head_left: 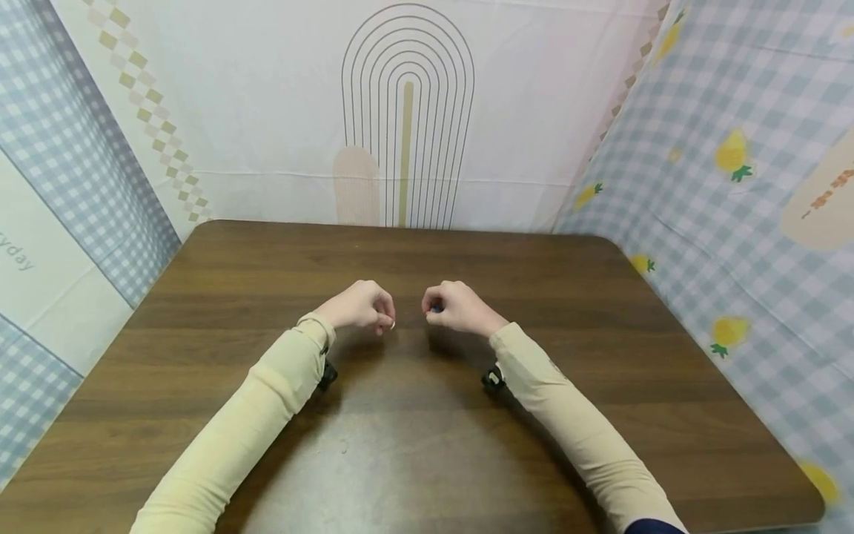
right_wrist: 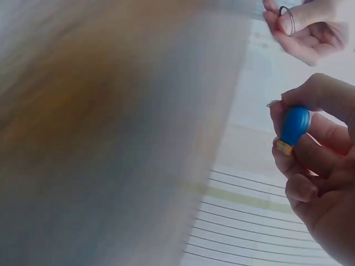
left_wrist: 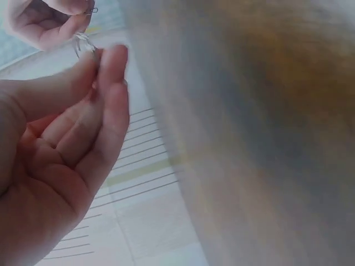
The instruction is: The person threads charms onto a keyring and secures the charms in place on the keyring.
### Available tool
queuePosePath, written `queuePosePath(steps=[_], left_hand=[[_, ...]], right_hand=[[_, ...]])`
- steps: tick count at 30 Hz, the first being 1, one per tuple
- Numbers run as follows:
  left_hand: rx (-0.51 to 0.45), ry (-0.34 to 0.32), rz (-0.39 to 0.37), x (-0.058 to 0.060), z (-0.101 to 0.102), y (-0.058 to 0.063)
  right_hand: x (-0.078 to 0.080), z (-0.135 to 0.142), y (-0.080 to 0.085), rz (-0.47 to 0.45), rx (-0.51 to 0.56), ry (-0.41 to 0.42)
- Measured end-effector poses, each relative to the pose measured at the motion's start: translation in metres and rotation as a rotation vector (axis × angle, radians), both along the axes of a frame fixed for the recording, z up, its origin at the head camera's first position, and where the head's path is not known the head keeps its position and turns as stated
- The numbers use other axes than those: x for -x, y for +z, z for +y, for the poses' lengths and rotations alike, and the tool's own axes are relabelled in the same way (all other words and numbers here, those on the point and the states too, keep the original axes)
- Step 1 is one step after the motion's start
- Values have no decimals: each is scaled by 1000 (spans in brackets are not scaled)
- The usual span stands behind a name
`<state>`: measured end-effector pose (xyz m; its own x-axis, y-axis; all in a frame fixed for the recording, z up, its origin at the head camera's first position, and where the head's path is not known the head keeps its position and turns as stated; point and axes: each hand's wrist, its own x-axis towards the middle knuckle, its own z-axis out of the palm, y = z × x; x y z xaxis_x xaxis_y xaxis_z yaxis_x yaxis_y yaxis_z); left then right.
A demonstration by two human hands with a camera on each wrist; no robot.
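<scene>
My left hand [head_left: 363, 305] pinches a thin metal split ring [right_wrist: 291, 19] between thumb and fingertips. In the left wrist view the ring [left_wrist: 85, 42] stands out past the fingertips. Across a small gap, my right hand [head_left: 460, 307] holds a blue bulb-shaped keychain charm [right_wrist: 295, 123] with a yellow end [right_wrist: 284, 147]. A small metal loop [right_wrist: 272, 103] pokes out beyond the right thumb and finger. The ring and the loop are apart. From the head view, the fingers hide most of the charm.
Both hands are above a dark brown wooden table [head_left: 414, 460]. A white patterned cloth [head_left: 267, 111] hangs behind it, and checked cloth [head_left: 667, 148] lines the right side. Black wrist cameras sit under both sleeves [head_left: 267, 393].
</scene>
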<state>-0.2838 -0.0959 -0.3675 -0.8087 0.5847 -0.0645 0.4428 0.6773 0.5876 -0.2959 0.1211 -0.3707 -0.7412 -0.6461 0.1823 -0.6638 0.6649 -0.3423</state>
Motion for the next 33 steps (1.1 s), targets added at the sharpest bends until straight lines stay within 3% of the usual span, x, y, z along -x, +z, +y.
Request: queuePosePath(steps=[9,13,18,23,25,28,33], left_hand=[[-130,75,-90,0,5,16],[-230,123,-51,-2,4,22],[-412,124,33,-4,7,25],[-556,136,37,-9,10,24],[-570,138,38,-11,11,24],[-535,128,68,-20,13,35],[-411,121,174,-16,14,33]], right_hand=[[-11,0,22,-39,193,-54],[-17,-2,29,-11,263,-60],[-25,-6,38,26,346,-84],[-28,-6,43,42,407,-111],[-28,-5,43,37,424,-118],[-32,-6,46,3,457,-127],[-32,-8,49,-34,481,-157]])
